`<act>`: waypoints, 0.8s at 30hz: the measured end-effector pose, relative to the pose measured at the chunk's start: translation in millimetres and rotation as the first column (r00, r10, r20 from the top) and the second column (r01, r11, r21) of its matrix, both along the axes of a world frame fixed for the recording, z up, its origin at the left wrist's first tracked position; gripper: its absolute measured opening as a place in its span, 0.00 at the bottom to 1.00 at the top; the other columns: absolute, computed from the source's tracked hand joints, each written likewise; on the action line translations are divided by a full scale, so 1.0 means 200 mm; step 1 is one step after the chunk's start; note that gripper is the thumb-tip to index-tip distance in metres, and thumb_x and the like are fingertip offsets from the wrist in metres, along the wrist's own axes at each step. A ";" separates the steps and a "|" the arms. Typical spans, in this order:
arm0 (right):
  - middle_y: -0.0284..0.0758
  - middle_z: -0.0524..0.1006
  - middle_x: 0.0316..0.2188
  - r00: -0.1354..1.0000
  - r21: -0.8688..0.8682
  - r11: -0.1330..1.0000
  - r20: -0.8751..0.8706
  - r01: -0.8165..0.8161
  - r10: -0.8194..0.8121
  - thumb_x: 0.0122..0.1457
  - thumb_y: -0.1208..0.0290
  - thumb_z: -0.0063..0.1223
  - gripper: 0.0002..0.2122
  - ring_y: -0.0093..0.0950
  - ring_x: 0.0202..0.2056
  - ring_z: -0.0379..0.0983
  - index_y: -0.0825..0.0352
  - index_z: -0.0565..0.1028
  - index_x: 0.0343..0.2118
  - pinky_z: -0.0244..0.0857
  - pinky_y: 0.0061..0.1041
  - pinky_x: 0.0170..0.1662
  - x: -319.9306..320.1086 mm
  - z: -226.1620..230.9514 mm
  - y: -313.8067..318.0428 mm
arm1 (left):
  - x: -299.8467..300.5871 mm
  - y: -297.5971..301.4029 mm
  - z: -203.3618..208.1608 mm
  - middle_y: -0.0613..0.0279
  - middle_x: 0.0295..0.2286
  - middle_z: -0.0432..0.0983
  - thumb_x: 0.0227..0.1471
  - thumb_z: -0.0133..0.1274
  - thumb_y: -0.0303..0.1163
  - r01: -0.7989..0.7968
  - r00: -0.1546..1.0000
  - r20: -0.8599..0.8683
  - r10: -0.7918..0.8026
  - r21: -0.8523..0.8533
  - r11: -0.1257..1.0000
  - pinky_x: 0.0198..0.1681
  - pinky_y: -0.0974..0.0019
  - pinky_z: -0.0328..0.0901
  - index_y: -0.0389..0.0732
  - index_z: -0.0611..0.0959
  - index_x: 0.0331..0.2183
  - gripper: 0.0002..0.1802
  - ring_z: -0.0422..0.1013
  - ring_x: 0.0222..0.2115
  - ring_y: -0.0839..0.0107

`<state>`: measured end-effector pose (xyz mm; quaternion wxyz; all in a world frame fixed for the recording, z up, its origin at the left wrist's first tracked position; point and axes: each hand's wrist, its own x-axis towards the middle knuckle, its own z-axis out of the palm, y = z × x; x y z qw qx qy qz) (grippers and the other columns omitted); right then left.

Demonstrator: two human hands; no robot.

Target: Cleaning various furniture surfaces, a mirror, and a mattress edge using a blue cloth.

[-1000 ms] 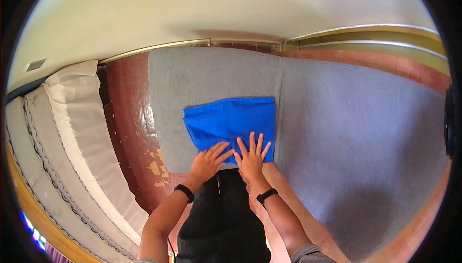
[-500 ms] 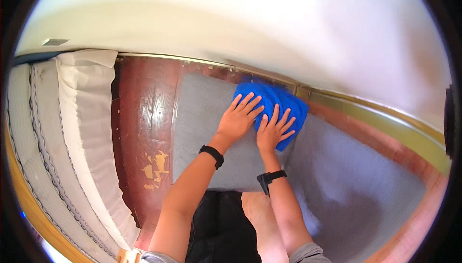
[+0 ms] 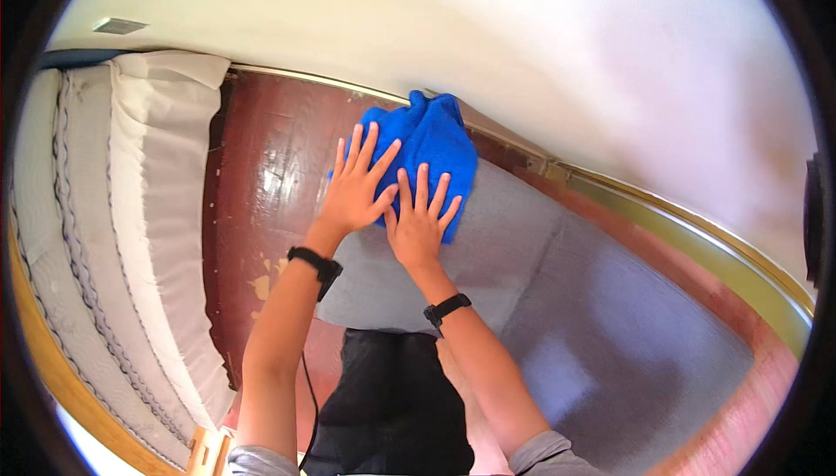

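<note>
A bright blue cloth (image 3: 435,141) lies bunched at the far corner of a grey mat (image 3: 557,284), against the base of the cream wall. My left hand (image 3: 355,187) presses flat on the cloth's left side, fingers spread, partly over the dark red floor. Beside it, my right hand (image 3: 420,222) is spread flat on the cloth's near edge. Both wrists wear black bands. Neither hand grips anything.
A white mattress with a quilted side (image 3: 113,241) runs along the left. Glossy dark red floor (image 3: 261,180) with chipped yellow patches lies between it and the mat. A brass-coloured wall trim (image 3: 697,232) curves along the right. My dark-clothed legs (image 3: 392,406) are below.
Both hands have pushed the blue cloth away from me across the mat to the wall corner, where it has bunched up. The view has swung left and up.
</note>
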<state>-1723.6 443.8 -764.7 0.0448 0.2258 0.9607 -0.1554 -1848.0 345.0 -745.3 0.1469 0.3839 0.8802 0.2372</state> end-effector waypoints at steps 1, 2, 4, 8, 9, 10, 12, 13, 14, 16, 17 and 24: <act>0.38 0.49 0.70 1.000 -0.034 0.999 -0.011 -0.014 0.013 0.58 0.51 0.52 0.32 0.48 0.70 0.37 0.56 0.61 0.65 0.26 0.62 0.64 0.04 -0.02 0.02 | 0.03 0.06 -0.11 0.40 0.66 0.43 0.56 0.48 0.52 -0.068 0.997 -0.023 0.069 0.043 0.997 0.65 0.35 0.33 0.54 0.66 0.63 0.35 0.37 0.67 0.40; 0.36 0.51 0.69 1.000 -0.057 0.998 -0.011 -0.023 0.022 0.58 0.51 0.53 0.32 0.43 0.70 0.40 0.55 0.62 0.65 0.28 0.57 0.66 0.11 -0.03 0.08 | 0.08 0.14 -0.13 0.40 0.66 0.43 0.56 0.48 0.52 -0.069 0.998 -0.005 0.070 0.065 0.995 0.65 0.35 0.33 0.54 0.66 0.63 0.35 0.37 0.67 0.40; 0.36 0.55 0.68 1.000 0.009 1.000 0.005 -0.009 0.009 0.57 0.50 0.54 0.32 0.37 0.69 0.44 0.55 0.63 0.64 0.34 0.50 0.68 0.22 -0.04 0.18 | 0.21 0.27 -0.15 0.40 0.66 0.43 0.55 0.48 0.57 -0.205 0.961 -0.203 0.189 -0.066 0.976 0.63 0.30 0.32 0.60 0.66 0.63 0.36 0.37 0.66 0.37; 0.37 0.55 0.68 1.000 0.047 0.999 -0.007 0.011 -0.011 0.57 0.49 0.54 0.33 0.39 0.69 0.45 0.56 0.63 0.64 0.37 0.49 0.68 0.48 -0.03 0.30 | 0.45 0.41 -0.15 0.42 0.66 0.42 0.56 0.47 0.57 -0.155 0.978 -0.156 0.139 -0.096 0.983 0.62 0.27 0.32 0.63 0.66 0.63 0.34 0.36 0.66 0.36; 0.38 0.54 0.68 0.998 0.049 0.997 0.027 0.054 -0.055 0.58 0.49 0.53 0.33 0.40 0.69 0.44 0.56 0.63 0.64 0.36 0.49 0.68 0.55 -0.02 0.32 | 0.52 0.43 -0.15 0.43 0.66 0.42 0.56 0.47 0.56 -0.130 0.984 -0.134 0.116 -0.098 0.987 0.62 0.27 0.32 0.64 0.66 0.62 0.33 0.36 0.66 0.36; 0.38 0.54 0.68 0.993 0.062 0.993 0.060 0.097 -0.101 0.58 0.50 0.53 0.32 0.40 0.69 0.44 0.56 0.62 0.64 0.35 0.49 0.68 0.64 -0.02 0.34 | 0.60 0.47 -0.15 0.43 0.66 0.43 0.56 0.47 0.55 -0.096 0.990 -0.114 0.084 -0.098 0.991 0.62 0.27 0.33 0.65 0.66 0.63 0.33 0.36 0.66 0.36; 0.41 0.50 0.69 0.984 0.056 0.990 0.120 0.126 -0.132 0.59 0.51 0.52 0.34 0.42 0.70 0.41 0.58 0.58 0.66 0.33 0.50 0.68 0.82 -0.01 0.34 | 0.78 0.51 -0.16 0.43 0.66 0.42 0.55 0.48 0.55 -0.038 0.997 -0.072 0.033 -0.075 0.996 0.62 0.26 0.32 0.65 0.65 0.63 0.34 0.36 0.66 0.36; 0.42 0.48 0.70 0.973 0.043 0.981 0.123 0.191 -0.194 0.60 0.52 0.50 0.34 0.43 0.70 0.39 0.61 0.56 0.67 0.32 0.50 0.68 0.95 -0.02 0.34 | 0.88 0.55 -0.15 0.43 0.66 0.42 0.55 0.48 0.55 -0.036 0.997 -0.066 0.032 -0.068 0.997 0.62 0.26 0.32 0.65 0.65 0.63 0.34 0.36 0.66 0.36; 0.44 0.45 0.70 0.960 0.025 0.968 0.121 0.252 -0.253 0.61 0.53 0.49 0.35 0.44 0.70 0.37 0.63 0.53 0.68 0.31 0.50 0.68 1.05 -0.03 0.32 | 0.97 0.57 -0.14 0.45 0.66 0.42 0.55 0.49 0.55 0.019 1.000 -0.015 -0.020 -0.049 0.999 0.63 0.28 0.33 0.66 0.65 0.63 0.34 0.37 0.66 0.38; 0.45 0.43 0.70 0.934 0.032 0.951 0.179 0.307 -0.308 0.62 0.55 0.47 0.35 0.45 0.70 0.35 0.65 0.51 0.68 0.29 0.51 0.68 1.23 -0.02 0.21 | 1.15 0.57 -0.14 0.47 0.67 0.42 0.54 0.51 0.55 0.073 0.996 0.046 -0.072 -0.030 0.997 0.63 0.29 0.34 0.66 0.65 0.63 0.35 0.37 0.67 0.40; 0.46 0.41 0.70 0.904 0.041 0.932 0.230 0.361 -0.361 0.63 0.56 0.46 0.35 0.46 0.71 0.33 0.66 0.48 0.68 0.28 0.52 0.68 1.29 -0.02 0.16 | 1.22 0.56 -0.14 0.51 0.67 0.42 0.54 0.51 0.54 0.085 0.996 0.042 -0.084 -0.031 0.996 0.64 0.32 0.36 0.67 0.65 0.62 0.35 0.39 0.67 0.44; 0.50 0.40 0.70 0.912 -0.002 0.924 0.163 0.383 -0.377 0.62 0.55 0.46 0.36 0.59 0.68 0.30 0.68 0.48 0.68 0.28 0.65 0.64 1.18 -0.06 -0.11 | 1.17 0.32 -0.12 0.71 0.66 0.50 0.54 0.53 0.48 0.050 0.999 0.005 -0.050 -0.048 0.998 0.67 0.50 0.41 0.59 0.65 0.63 0.35 0.46 0.67 0.71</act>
